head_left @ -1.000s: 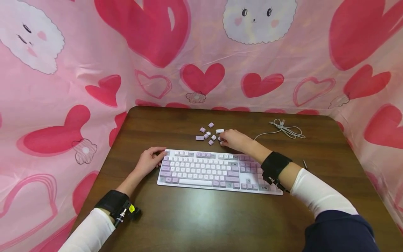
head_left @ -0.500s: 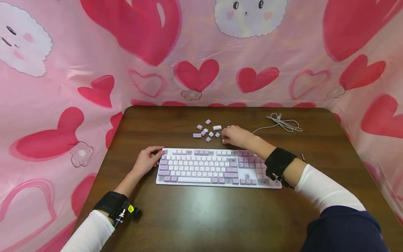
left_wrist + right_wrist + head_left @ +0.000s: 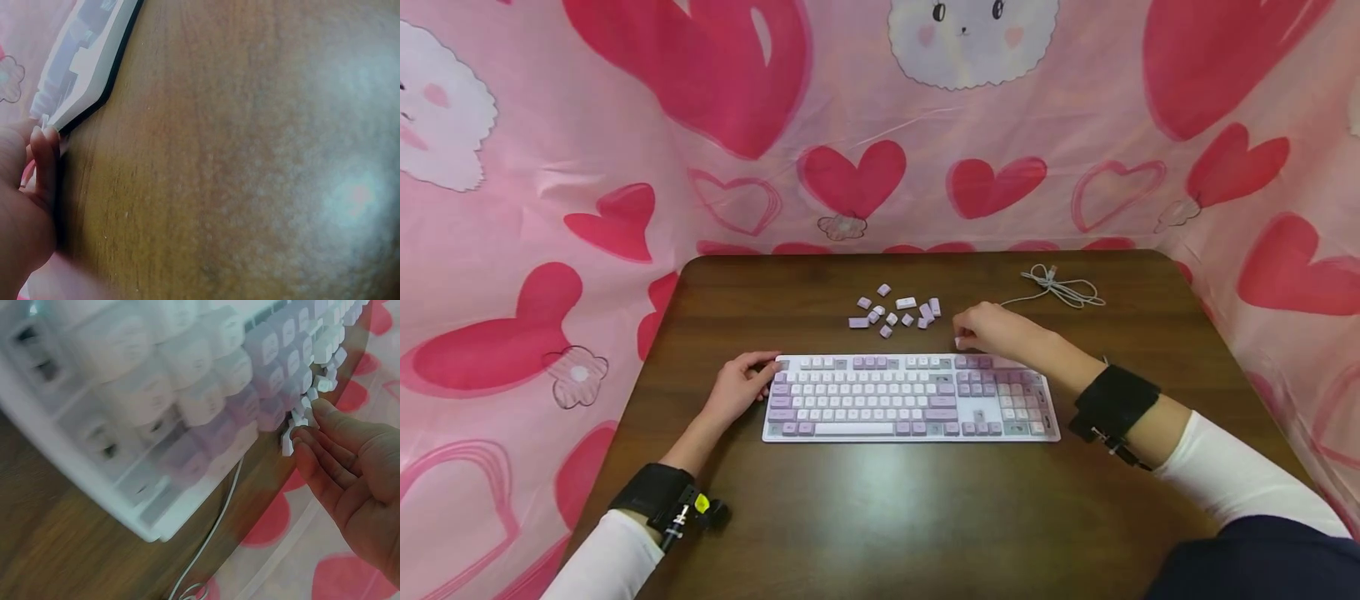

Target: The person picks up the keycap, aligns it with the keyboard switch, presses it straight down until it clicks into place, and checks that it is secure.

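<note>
A white and lilac keyboard (image 3: 865,403) lies on the table, with bare grey switch spots among its keycaps. At its upper left corner my left hand (image 3: 737,389) grips the edge, thumb on top; the left wrist view shows the curled fingers (image 3: 45,159) against that corner. My right hand (image 3: 1000,330) is just behind the keyboard's back edge and pinches a small pale keycap (image 3: 958,342), mostly hidden by the fingertips. Left of this hand, several loose white and lilac keycaps (image 3: 886,331) lie scattered, including a longer white one (image 3: 906,303).
A coiled pale cable (image 3: 1067,289) lies at the back right, one strand running toward the keyboard behind my right hand. The brown wooden table (image 3: 850,517) meets a pink heart-patterned cloth (image 3: 722,208) at the back and sides.
My right hand has moved right, away from the loose keycaps, with a keycap in its fingertips. Lilac keycaps it covered now show. My left hand stays at the keyboard's corner; the head view has shifted.
</note>
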Available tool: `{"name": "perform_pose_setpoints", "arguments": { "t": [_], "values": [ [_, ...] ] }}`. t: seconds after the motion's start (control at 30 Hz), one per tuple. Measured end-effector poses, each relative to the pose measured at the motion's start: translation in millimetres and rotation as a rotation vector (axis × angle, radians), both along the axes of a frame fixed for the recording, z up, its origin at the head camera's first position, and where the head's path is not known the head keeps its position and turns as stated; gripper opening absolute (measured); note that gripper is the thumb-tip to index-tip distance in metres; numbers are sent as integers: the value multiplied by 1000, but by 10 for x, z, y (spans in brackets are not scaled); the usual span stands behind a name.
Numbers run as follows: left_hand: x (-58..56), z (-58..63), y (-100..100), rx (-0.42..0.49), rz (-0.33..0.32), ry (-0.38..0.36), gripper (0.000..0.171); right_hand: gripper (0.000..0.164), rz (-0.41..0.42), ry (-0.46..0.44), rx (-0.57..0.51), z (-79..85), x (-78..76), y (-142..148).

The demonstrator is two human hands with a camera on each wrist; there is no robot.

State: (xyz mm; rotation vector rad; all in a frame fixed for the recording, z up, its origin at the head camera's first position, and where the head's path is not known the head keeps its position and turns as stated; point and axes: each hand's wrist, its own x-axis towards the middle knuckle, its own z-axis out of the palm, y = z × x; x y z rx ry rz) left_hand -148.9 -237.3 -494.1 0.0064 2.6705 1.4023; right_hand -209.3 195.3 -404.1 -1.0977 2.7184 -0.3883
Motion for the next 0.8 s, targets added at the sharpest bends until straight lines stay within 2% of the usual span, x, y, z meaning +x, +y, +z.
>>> {"name": "perform_pose_setpoints", "arguments": {
  "t": [0.2,0.37,0.53,0.67,0.8],
  "values": [
    [-7,-14,-26,-12,-1,-7,41,10,-10,-4,-13,-5,169,277],
    [-1,-11,-31,-14,4,-37,41,13,-54,-39,-13,0,317,480],
    [-12,-16,-34,-10,-2,-23,40,13,-82,-61,9,27,439,650],
    [-35,-4,-35,-9,-10,-15,41,13,-91,-101,27,39,505,742],
    [-36,3,-28,-16,-10,-46,44,12,-104,-166,45,20,550,809]
  ]
}}
